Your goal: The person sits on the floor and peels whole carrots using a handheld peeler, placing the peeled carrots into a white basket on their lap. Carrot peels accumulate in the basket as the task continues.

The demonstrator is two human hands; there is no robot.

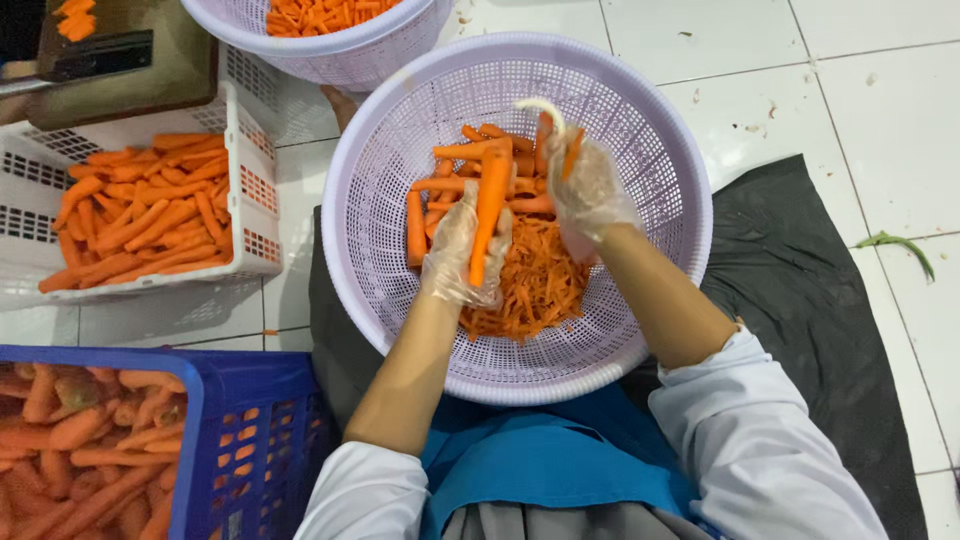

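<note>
Over the round lilac basket (640, 330) of peelings, the left hand (462, 250) clamps one carrot (488, 205); the right hand (585, 185) grips a peeler (545, 108). Two crates, white (250, 180) and blue (250, 440), hold carrots.

The blue crate (240, 440) is cut off by the left and bottom edges, so only part of its carrots shows. The white crate (250, 180) runs off the left edge. A second round basket (330, 55) is cropped by the top edge. At the top left corner a dark board (130, 70) is partly out of view. In the right hand (588, 190), the tool's grip is hidden; only a pale curved end (540, 105) shows. The left hand (462, 255) covers the lower side of the carrot (490, 205). The green scrap (900, 245) on the floor is too small to identify.
</note>
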